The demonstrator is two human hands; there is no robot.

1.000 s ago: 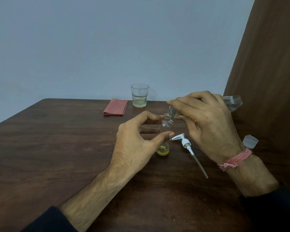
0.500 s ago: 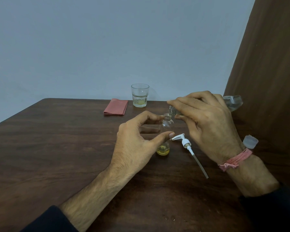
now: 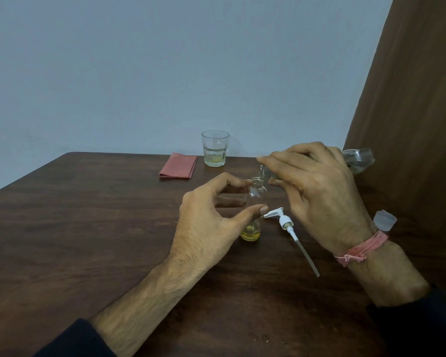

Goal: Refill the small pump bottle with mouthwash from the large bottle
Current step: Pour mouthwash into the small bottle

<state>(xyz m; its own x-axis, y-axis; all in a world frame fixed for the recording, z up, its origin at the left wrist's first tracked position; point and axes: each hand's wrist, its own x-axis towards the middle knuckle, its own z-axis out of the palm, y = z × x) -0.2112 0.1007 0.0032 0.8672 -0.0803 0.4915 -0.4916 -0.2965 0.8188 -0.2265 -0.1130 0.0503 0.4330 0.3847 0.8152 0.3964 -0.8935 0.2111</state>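
A small clear bottle (image 3: 256, 195) stands upright on the dark wooden table (image 3: 88, 228), uncapped, with a little yellow liquid at its bottom. My left hand (image 3: 206, 222) grips it between thumb and fingers. My right hand (image 3: 317, 186) holds the large clear bottle (image 3: 359, 158) tipped nearly flat, its mouth right over the small bottle's neck. The white pump head with its long tube (image 3: 290, 229) lies on the table just right of the small bottle. The large bottle's clear cap (image 3: 384, 220) stands behind my right wrist.
A drinking glass (image 3: 215, 148) with a little pale liquid stands at the table's far edge. A folded red cloth (image 3: 178, 166) lies left of it. A brown wooden panel (image 3: 410, 99) rises along the right side.
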